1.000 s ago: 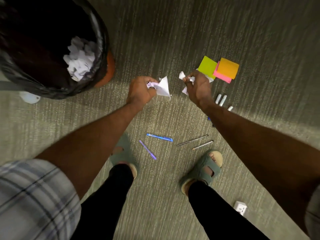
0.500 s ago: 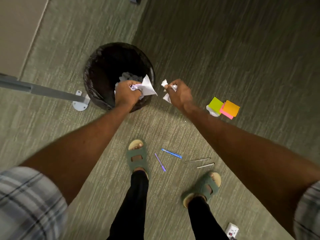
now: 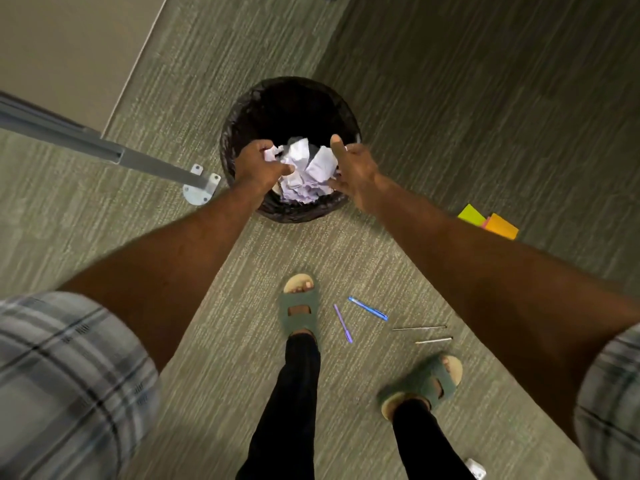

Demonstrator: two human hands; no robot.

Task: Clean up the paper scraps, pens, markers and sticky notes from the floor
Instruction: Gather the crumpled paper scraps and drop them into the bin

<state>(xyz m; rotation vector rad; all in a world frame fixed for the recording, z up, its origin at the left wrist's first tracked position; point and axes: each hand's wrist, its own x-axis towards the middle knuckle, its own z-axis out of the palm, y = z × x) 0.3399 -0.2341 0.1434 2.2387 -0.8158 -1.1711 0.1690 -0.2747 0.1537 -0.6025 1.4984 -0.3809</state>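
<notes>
Black liner covers the round waste bin [image 3: 242,112], which stands on the grey-green carpet floor [image 3: 450,98]. Both of the person's arms reach forward over the bin's near rim.

Left hand [image 3: 258,169]: fingers curled, gripping a crumpled scrap [image 3: 272,154] above the bin's left side.

Right hand [image 3: 356,171]: fingers straight and spread, thumb apart, holding nothing. It hovers over the bin's right rim, just beside the white paper scraps [image 3: 304,181] heaped inside the bin.

Items on the floor between bin and feet:
- a blue pen [image 3: 367,308] and a purple pen [image 3: 343,323] lie near each other, just right of the left sandal [image 3: 299,308];
- two thin silver pens [image 3: 419,328] lie roughly parallel, a little further right, ahead of the right sandal [image 3: 424,384].

Sticky notes [image 3: 502,226] sit well to the right of the bin, partly hidden behind the right forearm: a green pad, an orange pad, and a pink edge showing between them.

Other fixtures: a grey metal leg [image 3: 152,161] slants in from the left, and its round foot plate [image 3: 197,197] rests on the floor just left of the bin. A beige wall panel [image 3: 69,46] fills the upper left. Plaid sleeves [image 3: 69,375] frame the lower corners. A small white object [image 3: 475,467] lies at the bottom edge; what it is cannot be told.
</notes>
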